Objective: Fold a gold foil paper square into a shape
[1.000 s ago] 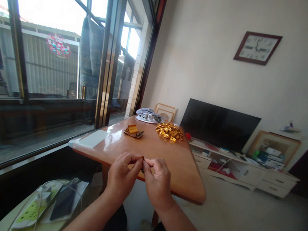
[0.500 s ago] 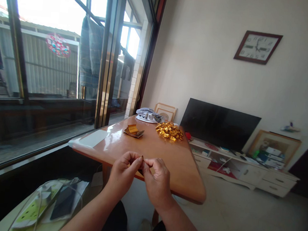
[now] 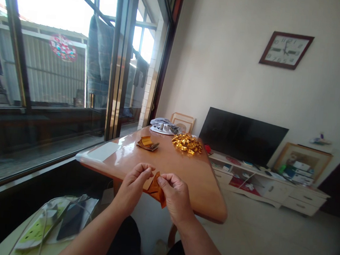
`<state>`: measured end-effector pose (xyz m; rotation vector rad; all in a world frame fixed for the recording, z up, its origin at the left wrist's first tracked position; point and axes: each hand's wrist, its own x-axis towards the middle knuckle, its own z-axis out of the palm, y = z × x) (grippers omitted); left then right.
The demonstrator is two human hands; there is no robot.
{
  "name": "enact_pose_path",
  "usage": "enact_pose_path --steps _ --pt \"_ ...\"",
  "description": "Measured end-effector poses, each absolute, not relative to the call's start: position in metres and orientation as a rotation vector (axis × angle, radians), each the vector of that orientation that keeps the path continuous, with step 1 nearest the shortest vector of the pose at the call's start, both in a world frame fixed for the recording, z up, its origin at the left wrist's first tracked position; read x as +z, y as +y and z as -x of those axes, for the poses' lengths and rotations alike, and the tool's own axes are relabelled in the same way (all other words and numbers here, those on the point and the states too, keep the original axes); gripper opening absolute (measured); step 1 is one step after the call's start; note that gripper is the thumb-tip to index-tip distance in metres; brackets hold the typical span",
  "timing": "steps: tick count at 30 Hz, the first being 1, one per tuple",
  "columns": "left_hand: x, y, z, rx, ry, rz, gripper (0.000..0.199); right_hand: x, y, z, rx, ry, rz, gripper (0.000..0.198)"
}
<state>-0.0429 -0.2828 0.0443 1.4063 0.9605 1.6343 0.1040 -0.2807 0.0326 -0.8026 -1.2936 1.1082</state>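
A small sheet of gold foil paper [image 3: 157, 190] hangs at a slant over the near edge of the table [image 3: 182, 188]. My right hand [image 3: 176, 191] is closed on it, pinching its upper right part between thumb and finger. Just left of the sheet is my left hand [image 3: 133, 186], its fingers curled and thumb tip close to the index finger; it appears apart from the paper, with nothing visible in it. Farther back lies a stack of gold paper sheets [image 3: 147, 142]. To its right is a heap of folded gold foil pieces [image 3: 187, 143].
Folded clothes [image 3: 164, 126] lie at the table's far end, and a white sheet [image 3: 104, 152] at its left. A power strip [image 3: 34, 232] and a phone [image 3: 72, 222] rest on a surface at lower left. A television [image 3: 242, 137] stands on a low cabinet [image 3: 274, 192].
Both hands were together, pinching a small dark bit of the paper. They have since moved slightly apart, and the gold sheet now shows opened out below my right fingers.
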Motion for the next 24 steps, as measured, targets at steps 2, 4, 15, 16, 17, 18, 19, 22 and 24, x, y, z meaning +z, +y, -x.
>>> enact_pose_path --steps 2,4,15,16,17,18,19,22,24 --pt "0.0440 -0.2839 0.0430 1.549 0.900 -1.390 0.024 0.0329 -0.2809 -0.1037 1.162 -1.256 0.771 0.027" --pt "0.0431 -0.2845 0.0421 1.447 0.811 -1.349 0.025 0.0343 -0.2817 -0.1035 1.193 -1.238 0.749 0.027" --pt "0.0424 -0.2849 0.0427 1.415 0.724 -1.266 0.020 0.0393 -0.2866 -0.1037 1.221 -1.291 0.763 0.033" --pt "0.0428 -0.2853 0.0423 1.418 0.732 -1.263 0.020 0.0390 -0.2863 -0.1037 1.219 -1.293 0.763 0.033" --pt "0.0433 -0.2856 0.0419 1.421 0.743 -1.261 0.021 0.0385 -0.2860 -0.1038 1.221 -1.293 0.761 0.032" --pt "0.0436 -0.2857 0.0416 1.428 0.758 -1.261 0.021 0.0381 -0.2856 -0.1040 1.226 -1.292 0.755 0.032" --pt "0.0439 -0.2857 0.0414 1.442 0.778 -1.264 0.023 0.0377 -0.2853 -0.1042 1.236 -1.289 0.747 0.032" --pt "0.0442 -0.2847 0.0417 1.457 0.816 -1.294 0.028 0.0370 -0.2846 -0.1052 1.258 -1.283 0.736 0.031" --pt "0.0440 -0.2833 0.0420 1.416 0.805 -1.313 0.028 0.0374 -0.2841 -0.1055 1.241 -1.285 0.758 0.033"
